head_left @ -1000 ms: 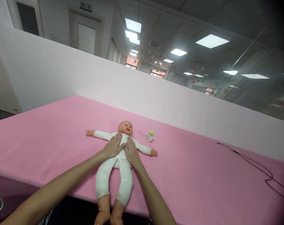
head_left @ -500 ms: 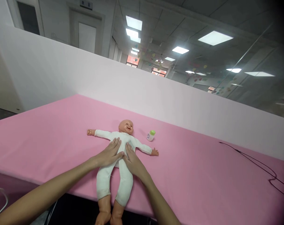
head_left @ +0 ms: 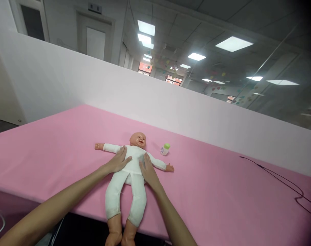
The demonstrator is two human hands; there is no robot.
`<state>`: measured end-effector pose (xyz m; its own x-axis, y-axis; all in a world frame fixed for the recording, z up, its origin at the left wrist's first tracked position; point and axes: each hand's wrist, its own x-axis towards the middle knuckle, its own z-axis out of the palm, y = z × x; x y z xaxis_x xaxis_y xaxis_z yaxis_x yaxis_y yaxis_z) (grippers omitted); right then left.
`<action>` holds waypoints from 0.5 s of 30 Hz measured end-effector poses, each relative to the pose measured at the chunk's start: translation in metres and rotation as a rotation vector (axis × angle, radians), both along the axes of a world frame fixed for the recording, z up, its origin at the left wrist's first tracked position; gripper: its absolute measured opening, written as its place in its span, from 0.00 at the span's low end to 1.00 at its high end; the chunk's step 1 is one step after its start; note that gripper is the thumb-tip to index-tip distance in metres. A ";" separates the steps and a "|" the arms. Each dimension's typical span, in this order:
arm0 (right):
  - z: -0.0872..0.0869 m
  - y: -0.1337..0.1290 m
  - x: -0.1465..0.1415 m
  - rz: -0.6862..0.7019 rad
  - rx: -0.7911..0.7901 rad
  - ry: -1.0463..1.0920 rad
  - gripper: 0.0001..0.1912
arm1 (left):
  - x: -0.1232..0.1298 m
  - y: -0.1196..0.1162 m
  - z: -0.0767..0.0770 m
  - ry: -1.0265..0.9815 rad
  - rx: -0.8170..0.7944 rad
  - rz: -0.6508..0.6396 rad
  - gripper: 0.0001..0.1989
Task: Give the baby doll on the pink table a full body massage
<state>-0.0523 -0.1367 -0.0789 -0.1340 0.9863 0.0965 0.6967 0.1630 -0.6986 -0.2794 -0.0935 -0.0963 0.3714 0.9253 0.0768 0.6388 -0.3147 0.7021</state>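
Observation:
A baby doll [head_left: 132, 160] in a white cloth body lies on its back, arms spread, its feet hanging past the near edge of the pink-covered table [head_left: 209, 191]. Flat against one side of its torso, at the left of the view, rests my left hand [head_left: 118, 160], fingers stretched toward the shoulder and thumb apart. My right hand [head_left: 148, 171] lies along the opposite side of the torso, fingers also extended. Neither hand grips anything. Beside the doll's head, to the right, stands a small white bottle with a green cap [head_left: 165, 149].
A low white partition [head_left: 155, 99] runs along the table's far side, with glass above it. Thin black cables [head_left: 275, 174] lie on the right of the table. A white cable [head_left: 1, 222] hangs at the lower left.
My hands have moved apart, from the middle of the doll's belly out to the two sides of its torso. The doll and the bottle have stayed in place.

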 end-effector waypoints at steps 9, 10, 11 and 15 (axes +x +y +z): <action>0.018 -0.032 -0.008 0.314 -0.058 -0.025 0.37 | 0.009 -0.051 0.023 0.050 0.047 -0.255 0.44; 0.019 -0.026 -0.011 0.328 -0.035 -0.026 0.36 | 0.016 -0.050 0.026 0.050 0.067 -0.256 0.44; 0.019 -0.019 -0.014 0.327 -0.015 -0.030 0.36 | 0.023 -0.046 0.029 0.054 0.069 -0.242 0.44; 0.014 0.011 -0.014 0.199 0.025 -0.049 0.37 | 0.035 -0.021 0.032 0.068 0.030 -0.132 0.43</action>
